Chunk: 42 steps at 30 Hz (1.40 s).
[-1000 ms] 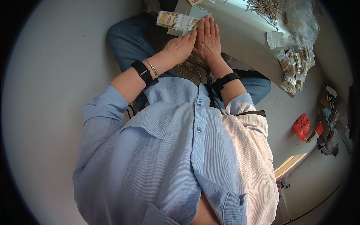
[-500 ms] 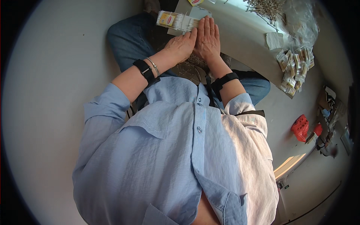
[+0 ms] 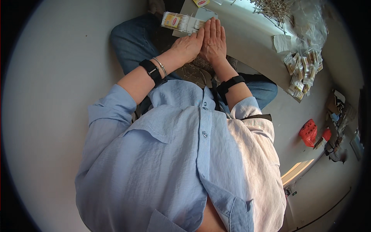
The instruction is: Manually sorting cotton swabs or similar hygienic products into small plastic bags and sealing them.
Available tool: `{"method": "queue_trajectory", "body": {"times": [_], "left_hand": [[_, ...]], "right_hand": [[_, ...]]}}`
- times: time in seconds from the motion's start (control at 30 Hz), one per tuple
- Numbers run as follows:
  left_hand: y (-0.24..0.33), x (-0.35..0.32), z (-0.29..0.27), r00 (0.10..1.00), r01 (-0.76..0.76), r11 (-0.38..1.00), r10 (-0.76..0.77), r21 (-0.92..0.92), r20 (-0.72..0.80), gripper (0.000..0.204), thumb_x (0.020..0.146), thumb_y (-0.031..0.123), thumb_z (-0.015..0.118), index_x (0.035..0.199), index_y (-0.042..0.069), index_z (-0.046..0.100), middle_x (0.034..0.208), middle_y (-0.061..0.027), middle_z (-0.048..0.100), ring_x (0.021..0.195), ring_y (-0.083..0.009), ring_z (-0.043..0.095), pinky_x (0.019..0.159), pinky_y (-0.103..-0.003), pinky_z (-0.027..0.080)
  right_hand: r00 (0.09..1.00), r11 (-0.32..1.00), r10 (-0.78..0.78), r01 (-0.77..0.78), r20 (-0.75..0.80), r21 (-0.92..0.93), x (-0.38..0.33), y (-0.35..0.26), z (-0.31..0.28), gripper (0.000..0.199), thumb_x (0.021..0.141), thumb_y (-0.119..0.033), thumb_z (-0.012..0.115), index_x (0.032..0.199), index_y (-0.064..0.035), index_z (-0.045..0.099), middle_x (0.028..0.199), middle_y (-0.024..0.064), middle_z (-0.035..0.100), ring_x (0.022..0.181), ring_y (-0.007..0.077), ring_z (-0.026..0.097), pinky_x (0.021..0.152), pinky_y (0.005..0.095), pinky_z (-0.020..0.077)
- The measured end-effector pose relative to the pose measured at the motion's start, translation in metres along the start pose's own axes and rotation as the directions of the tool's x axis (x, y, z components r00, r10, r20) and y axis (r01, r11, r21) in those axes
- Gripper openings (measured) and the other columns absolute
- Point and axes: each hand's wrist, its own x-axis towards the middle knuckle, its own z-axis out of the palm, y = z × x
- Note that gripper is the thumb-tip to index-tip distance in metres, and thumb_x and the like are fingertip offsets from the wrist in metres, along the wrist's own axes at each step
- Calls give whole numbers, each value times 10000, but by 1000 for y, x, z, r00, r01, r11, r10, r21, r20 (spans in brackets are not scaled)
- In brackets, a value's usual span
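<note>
My left hand [image 3: 186, 48] and my right hand [image 3: 213, 42] lie side by side at the table's near edge, backs up. The right hand's fingers are stretched out flat and close together. Those of the left reach forward against its side, with their undersides hidden. Just beyond the left fingertips, a row of white-tipped cotton swabs [image 3: 198, 25] shows on a white piece. Left of it lies a clear pack of cotton swabs [image 3: 175, 21] with a yellow and red label. Whatever is under my palms cannot be seen.
A heap of loose wooden-stick swabs [image 3: 273, 11] lies at the far right of the table [image 3: 247, 46]. Near it are clear plastic bags [image 3: 309, 27] and several small filled packets [image 3: 303, 71]. A red bag [image 3: 308, 132] sits on the floor to the right.
My left forearm has shifted slightly to the right. Both hands stay side by side in almost the same place, and the swab pack has not visibly moved.
</note>
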Motion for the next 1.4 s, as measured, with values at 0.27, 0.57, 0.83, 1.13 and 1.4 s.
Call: {"method": "queue_trajectory", "body": {"times": [0.27,0.57,0.83,1.13,1.4], "left_hand": [[2,5,-2,998,31,1000,-31,-4,49,500,815,45,481,1270,-51,299,1076,-286,566,934,-409,605,805,-445,505],[2,10,-7,994,68,998,-67,-4,90,684,797,41,506,1389,-52,176,1137,-289,549,975,-416,592,832,-455,494],[0,12,-2,998,37,999,-38,15,48,516,814,71,513,1261,-54,286,1043,-282,591,915,-408,615,770,-452,511],[1,13,-6,998,61,998,-61,-25,32,551,809,68,509,1287,-50,262,1023,-285,604,914,-405,619,775,-454,510],[1,14,-8,996,77,997,-76,-21,55,599,827,78,502,1338,-51,217,1022,-291,606,940,-400,616,809,-455,497]], "right_hand": [[1000,1000,3,-3,21,-31,0,0,-1,798,836,-397,488,1425,38,170,1500,205,160,1409,337,106,1141,426,79],[999,999,-5,7,41,-47,0,0,-1,779,846,-402,468,1421,42,186,1501,209,156,1410,343,96,1140,431,74],[999,999,-10,11,30,-41,-1,1,1,778,845,-392,468,1421,44,180,1500,213,156,1410,347,93,1139,434,69],[1000,1000,-12,12,9,7,-1,1,2,774,842,-375,468,1422,46,175,1502,212,153,1412,345,88,1140,431,63],[1000,999,-11,12,19,-42,-2,0,1,763,834,-362,471,1419,44,196,1502,213,156,1411,346,96,1140,432,68]]}}
